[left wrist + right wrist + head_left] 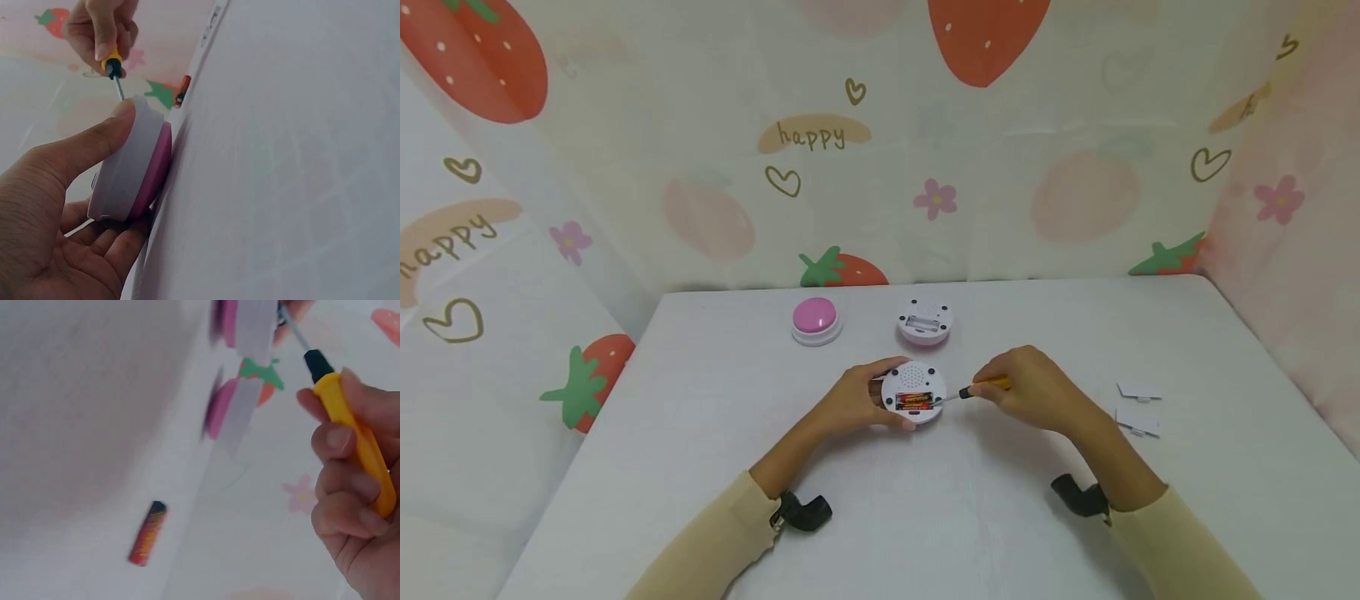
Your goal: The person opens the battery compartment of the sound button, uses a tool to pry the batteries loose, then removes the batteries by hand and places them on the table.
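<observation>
My left hand (857, 400) grips a round push button (913, 377) by its sides, white underside up in the head view. Its battery compartment is uncovered, with red-and-black batteries (914, 401) inside. The left wrist view shows the button's pink cap (154, 172) facing the table, thumb on the white base. My right hand (1030, 387) holds a screwdriver (347, 425) by its yellow handle, fingers curled round it. The screwdriver's metal shaft (950, 399) points left, its tip at the right end of the compartment.
Behind stand an upright pink button (815, 317) and an upturned one (926, 321) with its compartment bare. Two small white covers (1138, 419) lie at the right. A loose battery (148, 534) lies on the table. Strawberry-print cloth (850, 208) hangs behind the table.
</observation>
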The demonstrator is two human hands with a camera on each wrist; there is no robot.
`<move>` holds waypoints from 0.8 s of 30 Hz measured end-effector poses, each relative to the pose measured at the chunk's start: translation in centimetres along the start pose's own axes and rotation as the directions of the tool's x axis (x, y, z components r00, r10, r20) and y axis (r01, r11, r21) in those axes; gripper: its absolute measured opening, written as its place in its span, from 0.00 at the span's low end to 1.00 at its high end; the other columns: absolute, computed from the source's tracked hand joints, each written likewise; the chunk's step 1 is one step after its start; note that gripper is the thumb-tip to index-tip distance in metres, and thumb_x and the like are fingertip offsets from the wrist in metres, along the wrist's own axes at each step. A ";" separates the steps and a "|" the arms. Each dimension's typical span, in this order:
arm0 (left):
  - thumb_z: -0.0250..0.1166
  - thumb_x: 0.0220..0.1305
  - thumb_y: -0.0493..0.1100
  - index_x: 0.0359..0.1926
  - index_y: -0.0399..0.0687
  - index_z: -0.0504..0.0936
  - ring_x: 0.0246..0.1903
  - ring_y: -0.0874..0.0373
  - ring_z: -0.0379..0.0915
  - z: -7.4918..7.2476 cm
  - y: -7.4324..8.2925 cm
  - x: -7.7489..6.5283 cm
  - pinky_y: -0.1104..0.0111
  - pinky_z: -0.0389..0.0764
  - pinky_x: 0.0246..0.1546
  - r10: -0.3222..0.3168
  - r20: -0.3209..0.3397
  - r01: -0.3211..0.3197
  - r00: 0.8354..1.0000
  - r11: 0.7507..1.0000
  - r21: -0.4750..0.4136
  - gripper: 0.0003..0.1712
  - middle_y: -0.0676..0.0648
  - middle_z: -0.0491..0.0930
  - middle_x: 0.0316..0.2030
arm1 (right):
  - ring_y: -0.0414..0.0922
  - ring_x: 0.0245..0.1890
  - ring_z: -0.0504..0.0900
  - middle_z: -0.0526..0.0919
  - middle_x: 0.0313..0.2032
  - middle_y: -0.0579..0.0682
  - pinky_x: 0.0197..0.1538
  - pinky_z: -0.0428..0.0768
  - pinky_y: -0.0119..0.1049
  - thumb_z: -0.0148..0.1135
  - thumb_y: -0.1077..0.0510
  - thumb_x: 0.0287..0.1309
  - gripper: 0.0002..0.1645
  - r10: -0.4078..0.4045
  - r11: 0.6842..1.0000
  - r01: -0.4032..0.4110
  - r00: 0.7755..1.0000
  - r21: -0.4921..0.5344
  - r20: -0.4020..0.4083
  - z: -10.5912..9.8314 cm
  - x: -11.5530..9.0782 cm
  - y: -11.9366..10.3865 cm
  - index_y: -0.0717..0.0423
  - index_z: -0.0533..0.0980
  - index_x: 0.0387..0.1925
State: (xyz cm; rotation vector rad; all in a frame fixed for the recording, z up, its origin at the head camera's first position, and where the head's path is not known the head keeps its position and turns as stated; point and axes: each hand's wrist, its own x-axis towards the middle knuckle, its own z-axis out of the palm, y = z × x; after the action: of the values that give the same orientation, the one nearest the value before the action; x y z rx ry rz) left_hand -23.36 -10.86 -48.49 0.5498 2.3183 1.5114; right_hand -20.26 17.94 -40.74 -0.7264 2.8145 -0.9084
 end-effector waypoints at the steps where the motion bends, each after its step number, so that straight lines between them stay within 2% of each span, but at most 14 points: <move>1: 0.86 0.43 0.43 0.73 0.50 0.69 0.54 0.54 0.79 0.0 0.0 -0.1 0.67 0.82 0.54 -0.004 -0.001 0.004 1.000 1.000 0.008 0.56 0.46 0.77 0.61 | 0.47 0.40 0.84 0.89 0.37 0.45 0.44 0.83 0.46 0.71 0.56 0.62 0.08 -0.017 0.998 0.016 1.000 -0.060 -0.012 0.0 -0.2 -0.6 0.55 0.89 0.39; 3: 0.86 0.43 0.44 0.74 0.51 0.68 0.54 0.54 0.79 0.0 0.1 -0.1 0.66 0.82 0.54 -0.011 -0.002 0.011 1.000 1.000 0.018 0.56 0.46 0.77 0.61 | 0.45 0.35 0.83 0.89 0.34 0.44 0.38 0.81 0.41 0.72 0.56 0.60 0.07 -0.055 0.983 0.048 0.998 -0.177 -0.035 0.1 -0.5 -1.7 0.53 0.90 0.38; 5: 0.86 0.44 0.44 0.74 0.51 0.68 0.54 0.54 0.79 0.0 0.2 -0.1 0.66 0.82 0.54 -0.014 -0.006 0.014 1.000 1.000 0.026 0.56 0.46 0.77 0.61 | 0.41 0.29 0.80 0.87 0.31 0.43 0.32 0.78 0.35 0.74 0.56 0.58 0.06 -0.102 0.955 0.083 0.994 -0.286 -0.050 0.3 -0.7 -2.7 0.51 0.90 0.37; 8: 0.86 0.43 0.43 0.74 0.51 0.68 0.54 0.54 0.79 -0.1 0.3 -0.2 0.66 0.82 0.54 -0.016 -0.009 0.016 1.000 1.000 0.023 0.56 0.46 0.77 0.62 | 0.38 0.23 0.74 0.84 0.27 0.42 0.27 0.73 0.30 0.76 0.57 0.56 0.05 -0.143 0.923 0.109 0.988 -0.370 -0.065 0.6 -0.9 -3.7 0.51 0.90 0.36; 12: 0.86 0.44 0.43 0.73 0.50 0.69 0.54 0.54 0.79 -0.1 0.3 -0.2 0.67 0.82 0.54 -0.020 -0.009 0.020 1.000 1.000 0.019 0.55 0.47 0.77 0.61 | 0.37 0.21 0.71 0.82 0.25 0.42 0.25 0.71 0.29 0.77 0.58 0.54 0.06 -0.149 0.912 0.109 0.986 -0.396 -0.073 0.7 -1.1 -4.3 0.52 0.89 0.35; 19: 0.85 0.44 0.43 0.73 0.49 0.68 0.55 0.55 0.78 0.0 0.3 -0.1 0.67 0.81 0.55 -0.019 -0.009 0.019 1.000 1.000 0.020 0.55 0.46 0.77 0.62 | 0.38 0.22 0.73 0.84 0.27 0.42 0.25 0.72 0.29 0.78 0.56 0.54 0.06 -0.130 0.905 0.097 0.990 -0.414 -0.051 0.1 -1.3 -4.4 0.51 0.88 0.34; 22: 0.85 0.44 0.43 0.74 0.49 0.68 0.55 0.55 0.78 0.0 0.3 -0.1 0.68 0.81 0.56 -0.013 -0.006 0.014 1.000 1.000 0.026 0.55 0.46 0.76 0.62 | 0.38 0.24 0.75 0.84 0.27 0.42 0.27 0.74 0.30 0.78 0.56 0.54 0.07 -0.102 0.906 0.078 0.994 -0.416 -0.035 -0.4 -1.4 -4.3 0.51 0.89 0.35; 24: 0.85 0.45 0.43 0.74 0.49 0.68 0.56 0.55 0.78 0.0 0.3 0.0 0.68 0.80 0.56 -0.010 -0.001 0.010 1.000 1.000 0.026 0.55 0.46 0.76 0.62 | 0.39 0.26 0.76 0.85 0.29 0.42 0.29 0.75 0.31 0.78 0.56 0.53 0.09 -0.051 0.910 0.042 0.999 -0.413 -0.013 -0.7 -1.4 -4.3 0.51 0.89 0.37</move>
State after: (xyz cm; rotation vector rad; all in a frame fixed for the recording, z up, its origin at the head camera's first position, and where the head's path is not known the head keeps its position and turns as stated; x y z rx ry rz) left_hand -23.33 -10.82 -48.23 0.5439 2.3411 1.4785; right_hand -17.39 15.93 -37.82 -0.8327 3.0563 -0.3193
